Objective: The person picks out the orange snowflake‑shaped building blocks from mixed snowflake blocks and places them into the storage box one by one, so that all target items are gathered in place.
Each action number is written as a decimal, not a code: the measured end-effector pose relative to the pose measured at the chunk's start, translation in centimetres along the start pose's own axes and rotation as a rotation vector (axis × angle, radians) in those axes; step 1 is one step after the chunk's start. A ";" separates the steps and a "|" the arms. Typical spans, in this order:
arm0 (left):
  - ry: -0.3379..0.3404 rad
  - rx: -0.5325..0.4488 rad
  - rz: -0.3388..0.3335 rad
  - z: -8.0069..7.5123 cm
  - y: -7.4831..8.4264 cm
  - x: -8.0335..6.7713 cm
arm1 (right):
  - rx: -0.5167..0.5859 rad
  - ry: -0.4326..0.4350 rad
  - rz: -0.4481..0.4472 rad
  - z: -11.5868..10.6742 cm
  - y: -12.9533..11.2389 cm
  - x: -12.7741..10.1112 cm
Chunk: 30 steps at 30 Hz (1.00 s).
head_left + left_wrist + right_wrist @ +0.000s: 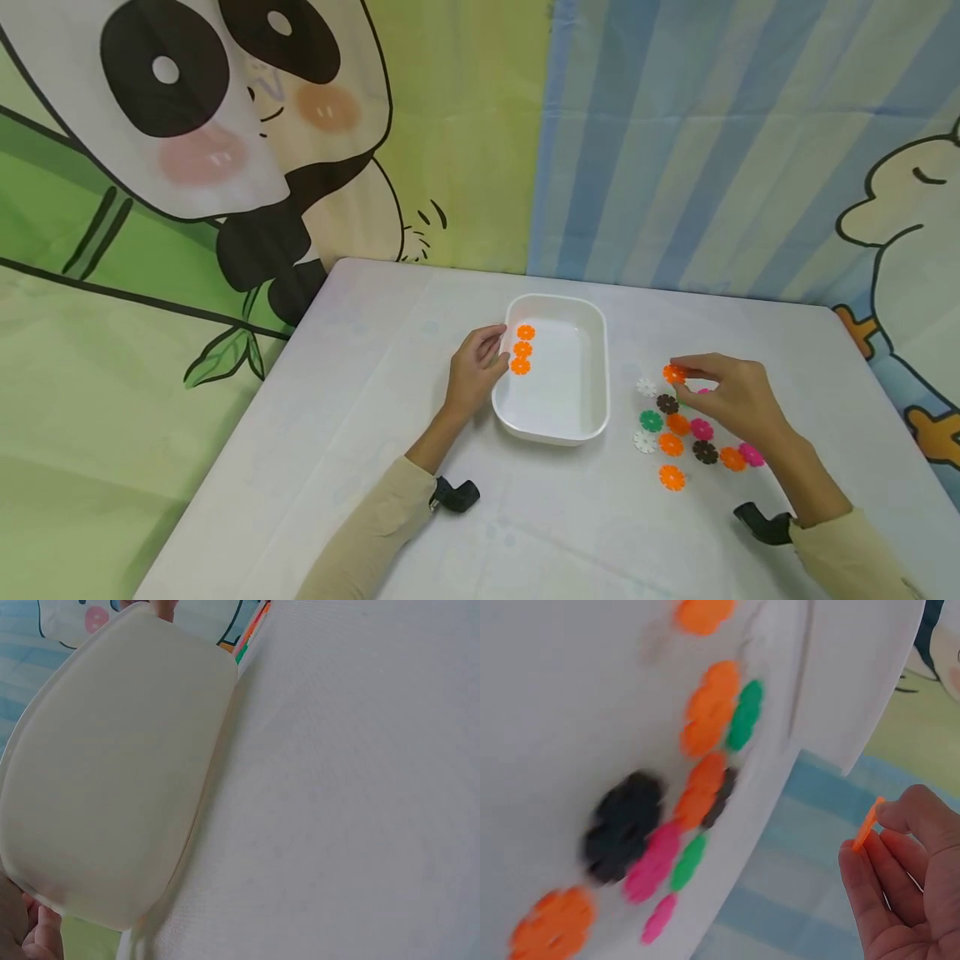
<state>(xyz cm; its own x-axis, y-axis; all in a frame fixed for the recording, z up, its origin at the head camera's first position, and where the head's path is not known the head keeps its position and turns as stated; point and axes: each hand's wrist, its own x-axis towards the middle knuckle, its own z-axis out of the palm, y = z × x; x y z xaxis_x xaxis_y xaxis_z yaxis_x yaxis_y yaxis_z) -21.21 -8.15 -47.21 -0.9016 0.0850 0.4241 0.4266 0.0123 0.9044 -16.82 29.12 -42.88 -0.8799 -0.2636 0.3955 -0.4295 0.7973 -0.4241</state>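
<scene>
My left hand (472,372) holds the left rim of a white plastic tray (564,404), its thumb at the edge. Inside, 3 orange snowflake discs (522,349) form a column along the left wall. To the right, my right hand (738,398) pinches another orange snowflake disc (868,825) between thumb and fingers, raised above the loose discs. The left wrist view shows the tray's outer side (120,772) large, with left fingers (46,930) at its lower corner.
Loose snowflake discs lie right of the tray: orange (672,477), green (651,421), black (705,452), pink (751,454) and white (644,442). A white cloth covers the table (360,358). Behind it hangs a cartoon-printed curtain (465,125).
</scene>
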 end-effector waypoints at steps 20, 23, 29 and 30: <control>0.001 -0.008 -0.038 0.0 0.1 0.0 | 0.271 -0.101 -0.114 6.3 -8.8 6.6; -0.017 -0.007 -0.026 -0.1 0.2 0.1 | 0.283 -0.118 -0.127 7.5 -10.0 7.1; -0.007 -0.013 0.000 -0.1 -0.2 0.1 | 0.307 -0.148 -0.137 10.0 -11.6 7.8; -0.008 -0.016 0.003 -0.2 -0.2 0.1 | 0.310 -0.151 -0.139 10.4 -11.7 7.9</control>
<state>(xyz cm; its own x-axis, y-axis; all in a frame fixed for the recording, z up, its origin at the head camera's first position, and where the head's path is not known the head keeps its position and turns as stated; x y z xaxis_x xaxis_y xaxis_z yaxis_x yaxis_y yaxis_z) -21.45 -8.30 -47.36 -0.8999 0.0926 0.4262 0.4277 -0.0034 0.9039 -20.81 12.04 -43.28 -0.8187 -0.4536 0.3520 -0.5681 0.5515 -0.6108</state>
